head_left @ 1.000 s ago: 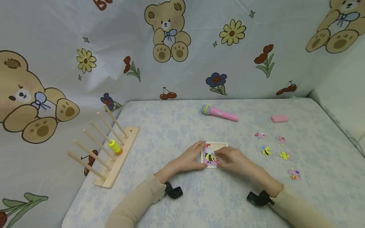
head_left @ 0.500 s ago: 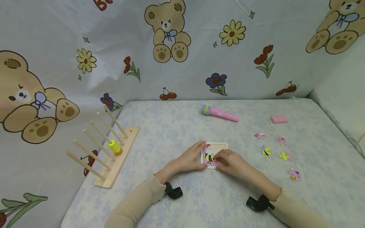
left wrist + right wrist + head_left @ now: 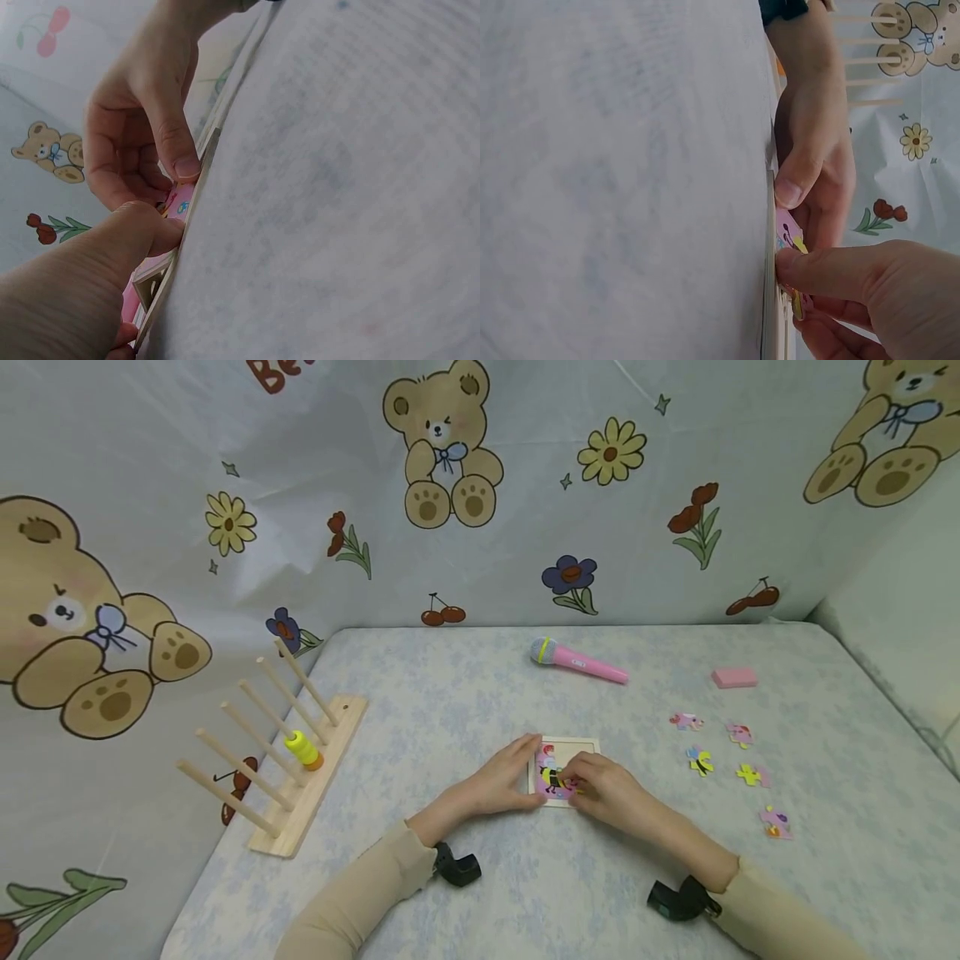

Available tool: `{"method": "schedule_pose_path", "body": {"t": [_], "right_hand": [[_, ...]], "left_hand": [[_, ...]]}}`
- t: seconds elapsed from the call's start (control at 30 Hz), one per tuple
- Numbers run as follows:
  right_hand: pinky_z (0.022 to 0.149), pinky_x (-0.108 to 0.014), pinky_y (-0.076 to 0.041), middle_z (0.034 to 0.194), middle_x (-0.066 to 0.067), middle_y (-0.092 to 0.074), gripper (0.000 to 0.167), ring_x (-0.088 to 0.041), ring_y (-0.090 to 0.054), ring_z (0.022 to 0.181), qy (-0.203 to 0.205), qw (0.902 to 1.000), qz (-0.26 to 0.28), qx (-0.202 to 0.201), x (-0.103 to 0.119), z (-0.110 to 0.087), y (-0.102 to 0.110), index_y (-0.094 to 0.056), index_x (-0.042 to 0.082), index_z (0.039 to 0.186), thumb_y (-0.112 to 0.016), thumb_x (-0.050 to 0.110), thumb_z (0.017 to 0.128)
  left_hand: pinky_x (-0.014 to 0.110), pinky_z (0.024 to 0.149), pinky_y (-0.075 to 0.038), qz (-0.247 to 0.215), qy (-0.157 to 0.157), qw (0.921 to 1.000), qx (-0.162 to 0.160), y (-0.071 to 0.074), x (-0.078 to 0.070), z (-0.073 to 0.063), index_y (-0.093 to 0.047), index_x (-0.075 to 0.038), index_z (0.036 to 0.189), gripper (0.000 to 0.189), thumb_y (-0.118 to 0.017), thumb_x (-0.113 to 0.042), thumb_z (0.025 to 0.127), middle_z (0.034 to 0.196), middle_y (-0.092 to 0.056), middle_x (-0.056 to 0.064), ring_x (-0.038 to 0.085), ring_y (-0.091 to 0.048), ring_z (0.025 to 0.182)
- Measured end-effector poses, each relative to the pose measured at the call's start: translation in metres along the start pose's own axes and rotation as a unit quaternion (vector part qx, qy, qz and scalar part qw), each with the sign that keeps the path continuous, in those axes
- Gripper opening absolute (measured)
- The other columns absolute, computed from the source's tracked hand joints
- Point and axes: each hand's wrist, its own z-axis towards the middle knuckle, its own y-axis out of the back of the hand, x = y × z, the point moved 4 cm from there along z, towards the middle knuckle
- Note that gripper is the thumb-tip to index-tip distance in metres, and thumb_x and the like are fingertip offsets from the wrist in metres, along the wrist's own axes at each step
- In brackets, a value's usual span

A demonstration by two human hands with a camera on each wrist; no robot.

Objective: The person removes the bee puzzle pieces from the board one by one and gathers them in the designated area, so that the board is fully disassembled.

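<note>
My left hand (image 3: 498, 779) grips the left side of a small wooden puzzle tray (image 3: 573, 749), its thumb at the near corner and fingers along the far left. Bee-pattern pieces (image 3: 551, 776) lie in the tray's left part, while bare wood shows at its upper right. Over the tray's right side, my right hand (image 3: 611, 789) pinches a pink and yellow puzzle piece (image 3: 798, 306) between thumb and fingers. In the right wrist view this piece stands tilted close over the tray, partly covered by the thumb. The right fingers hide the tray's right edge in the head view.
Several loose puzzle pieces (image 3: 700, 761) lie to the right. Behind them sits a pink block (image 3: 735, 677). A pink toy microphone (image 3: 588, 666) rests at the back. On the left stands a wooden peg rack (image 3: 341, 718) with yellow and orange rings (image 3: 302, 747) on one peg.
My right hand has shifted slightly left over the tray, its fingers still pinching the puzzle piece. The left hand stays on the tray. The head view has tilted a little.
</note>
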Motion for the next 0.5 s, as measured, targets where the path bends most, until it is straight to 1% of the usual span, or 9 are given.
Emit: {"method": "schedule_pose_path", "body": {"t": [0.2,0.33,0.5], "right_hand": [[0.076,-0.033,-0.051,0.103,-0.002,-0.059,0.026,-0.014,-0.057,0.09,0.015,0.9996,-0.014,0.019,-0.002,0.0027,0.0027,-0.066,0.005,0.103,-0.075,0.004,0.079],[0.075,-0.031,-0.051,0.1,-0.001,-0.058,0.025,-0.011,-0.054,0.086,0.015,0.9992,-0.012,0.036,-0.004,0.0048,0.0032,-0.068,0.005,0.104,-0.075,0.007,0.08],[0.072,-0.028,-0.049,0.097,0.0,-0.058,0.023,-0.009,-0.052,0.082,0.007,0.998,0.017,0.06,-0.0055,0.0035,0.0015,-0.069,0.004,0.104,-0.073,0.006,0.081]], "left_hand": [[0.035,0.111,-0.018,0.006,-0.007,1.0,-0.004,0.0028,-0.0005,0.0011,-0.013,-0.001,0.151,0.093,-0.066,-0.04,0.085,0.154,-0.018,0.013,0.024,-0.017,0.14],[0.036,0.111,-0.019,0.01,-0.006,0.9999,-0.008,0.0038,-0.0006,0.0016,-0.014,-0.002,0.151,0.091,-0.065,-0.041,0.086,0.154,-0.018,0.013,0.024,-0.018,0.14],[0.038,0.11,-0.021,0.013,-0.006,0.9996,-0.024,-0.0013,-0.0005,0.001,-0.017,-0.002,0.15,0.077,-0.054,-0.039,0.093,0.153,-0.021,0.015,0.025,-0.021,0.139]]}}
